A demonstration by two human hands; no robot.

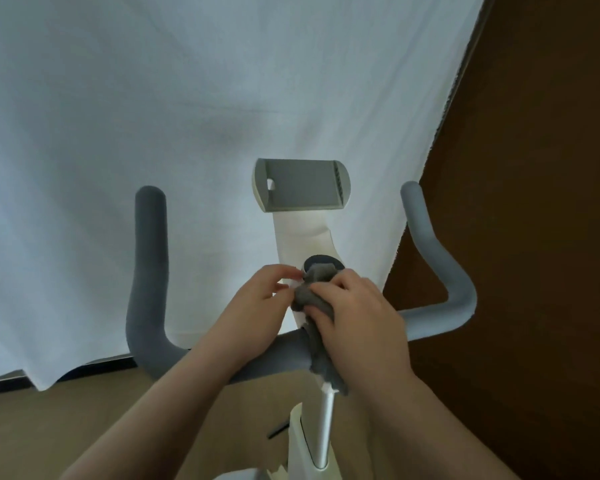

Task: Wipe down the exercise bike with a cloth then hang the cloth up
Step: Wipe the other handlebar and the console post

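The exercise bike fills the lower middle of the head view: grey padded handlebars (149, 271) curve up on both sides, and a cream stem (302, 237) carries a grey tablet holder (302, 187). A grey cloth (312, 296) lies bunched on the stem just below a round grey knob (321, 263) and trails down over the handlebar's middle. My right hand (364, 317) presses on the cloth and grips it. My left hand (257, 303) rests beside it on the stem, fingertips pinched at the cloth's left edge.
A white sheet (153, 116) hangs behind the bike down to the floor. A dark brown wall (534, 168) stands on the right. Tan floor (66, 427) shows below. The bike's cream frame and silver post (326, 427) run down under my hands.
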